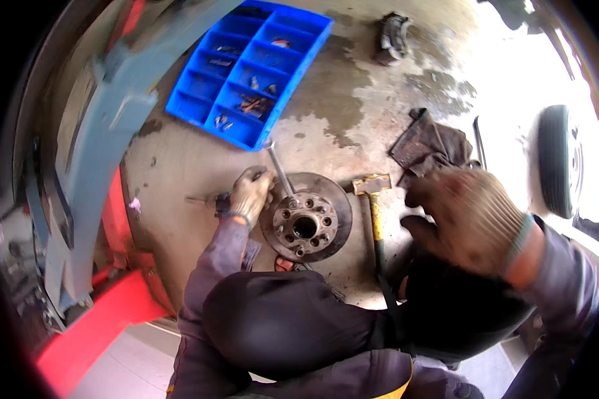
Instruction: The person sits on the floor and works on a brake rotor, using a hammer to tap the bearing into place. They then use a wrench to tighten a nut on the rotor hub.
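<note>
A brake disc [341, 225] with a rusty studded hub [321, 218] lies on the floor in front of my knees. My left hand [251, 191], in a dirty knit work glove, is at the disc's left edge with its fingers curled; whatever is inside them is hidden. A wrench [281, 171] slants from the hub toward the blue tray. Right of the disc, a hammer [377, 223] with a yellow and black handle lies with its head away from me. My right hand [476, 219], gloved too, is raised right of the hammer, thumb and fingers apart and holding nothing.
The blue compartment tray [263, 110] holds small metal parts. A dark rag [432, 143] lies beyond my right hand, with a thin dark bar [480, 143] beside it. Farther off are a dark curved part [394, 38] and a tire [558, 161]. Blue-grey and red lift posts [113, 153] stand left.
</note>
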A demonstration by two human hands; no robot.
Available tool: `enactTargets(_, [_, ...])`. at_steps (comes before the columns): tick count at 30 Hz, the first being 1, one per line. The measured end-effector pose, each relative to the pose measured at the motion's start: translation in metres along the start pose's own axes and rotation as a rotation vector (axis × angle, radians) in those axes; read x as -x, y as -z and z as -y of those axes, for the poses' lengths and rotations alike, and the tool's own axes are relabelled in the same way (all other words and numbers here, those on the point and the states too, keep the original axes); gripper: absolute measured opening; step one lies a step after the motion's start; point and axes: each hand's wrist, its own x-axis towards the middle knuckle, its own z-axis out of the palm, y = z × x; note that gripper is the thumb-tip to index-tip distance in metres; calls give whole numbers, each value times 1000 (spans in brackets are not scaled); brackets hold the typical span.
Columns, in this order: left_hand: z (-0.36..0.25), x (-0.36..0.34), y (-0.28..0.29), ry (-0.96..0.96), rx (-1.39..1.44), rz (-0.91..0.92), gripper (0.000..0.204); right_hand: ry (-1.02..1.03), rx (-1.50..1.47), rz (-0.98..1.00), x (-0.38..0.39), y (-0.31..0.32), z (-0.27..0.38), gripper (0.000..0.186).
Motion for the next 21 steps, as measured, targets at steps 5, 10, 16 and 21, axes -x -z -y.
enactTargets(5, [-92,22,-9,-355,-741,321,44,17,-430,-142,109,-4,20,23])
enactTargets(10, [-204,69,-65,-698,-1405,492,42,-88,-615,-259,111,-33,27,9])
enactTargets(16, [-313,157,-173,-541,-1680,825,43,-456,-791,-537,139,19,-10,16])
enactTargets(21, [-342,202,-233,-744,-1454,1142,34,-679,-1310,-455,191,39,-75,31])
